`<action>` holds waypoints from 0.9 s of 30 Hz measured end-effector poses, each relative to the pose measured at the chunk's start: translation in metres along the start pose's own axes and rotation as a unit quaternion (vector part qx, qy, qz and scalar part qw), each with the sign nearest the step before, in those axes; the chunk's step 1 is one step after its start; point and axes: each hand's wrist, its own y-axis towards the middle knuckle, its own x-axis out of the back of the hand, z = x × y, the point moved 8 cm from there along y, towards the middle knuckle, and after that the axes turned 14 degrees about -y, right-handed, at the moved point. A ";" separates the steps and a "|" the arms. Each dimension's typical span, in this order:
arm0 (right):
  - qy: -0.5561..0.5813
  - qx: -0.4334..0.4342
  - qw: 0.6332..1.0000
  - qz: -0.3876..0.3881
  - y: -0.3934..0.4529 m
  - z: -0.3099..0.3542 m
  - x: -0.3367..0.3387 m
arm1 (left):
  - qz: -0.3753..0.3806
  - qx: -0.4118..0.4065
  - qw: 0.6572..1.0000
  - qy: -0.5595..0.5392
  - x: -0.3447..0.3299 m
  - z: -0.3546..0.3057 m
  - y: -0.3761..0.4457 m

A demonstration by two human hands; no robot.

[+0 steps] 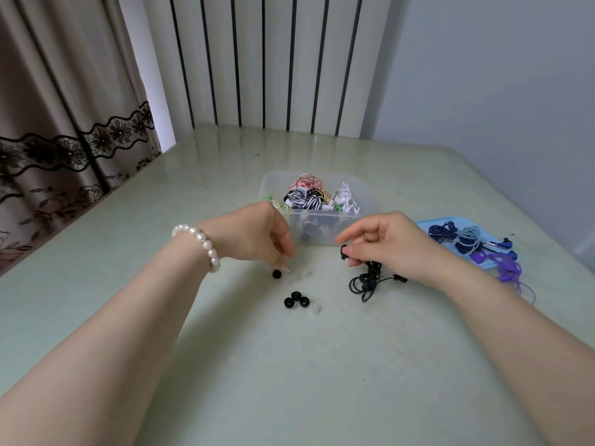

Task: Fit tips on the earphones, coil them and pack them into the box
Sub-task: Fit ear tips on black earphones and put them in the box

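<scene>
On table (193,317), left hand (254,233) at black tip (276,273), right hand (389,243) gripping black earphones (367,278) (tangled)

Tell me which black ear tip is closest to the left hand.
The lone black ear tip just below the left hand, beside its fingertips. The other three black tips sit clustered together nearer the camera.

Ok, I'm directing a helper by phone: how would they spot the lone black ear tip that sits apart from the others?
Start at the clear plastic box in the middle of the table. Just in front of it, under the left hand's fingertips, lies the single black ear tip. The other three black tips huddle together nearer the person, while this one sits alone.
</scene>
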 end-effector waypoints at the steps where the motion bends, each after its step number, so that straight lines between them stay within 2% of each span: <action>1: 0.001 0.003 1.000 -0.003 0.000 -0.001 -0.003 | 0.005 0.008 1.000 0.014 0.001 0.002 -0.001; 6: 0.033 0.002 0.999 -0.036 0.000 -0.007 -0.007 | 0.050 0.049 0.996 0.054 -0.007 0.015 0.000; 12: 0.070 0.009 0.994 -0.081 -0.003 -0.010 0.000 | 0.056 0.048 0.997 0.038 -0.008 0.019 0.001; 14: 0.092 0.002 0.991 -0.099 -0.003 -0.012 0.003 | 0.049 0.035 0.998 -0.004 -0.004 0.015 0.000; 16: 0.143 -0.006 0.982 -0.120 -0.004 -0.015 0.007 | 0.022 0.001 0.993 -0.119 0.000 0.003 0.000; 18: 0.202 -0.012 0.969 -0.141 -0.006 -0.016 0.012 | -0.015 -0.035 0.961 -0.273 0.000 -0.012 0.001; 21: 0.258 -0.016 0.953 -0.155 -0.008 -0.018 0.015 | -0.045 -0.012 0.856 -0.516 -0.022 -0.020 0.007; 23: 0.282 -0.015 0.946 -0.161 -0.009 -0.018 0.015 | -0.042 0.025 0.799 -0.599 -0.041 -0.021 0.010; 27: 0.291 -0.003 0.942 -0.169 -0.009 -0.018 0.016 | -0.041 0.073 0.729 -0.679 -0.060 -0.015 0.014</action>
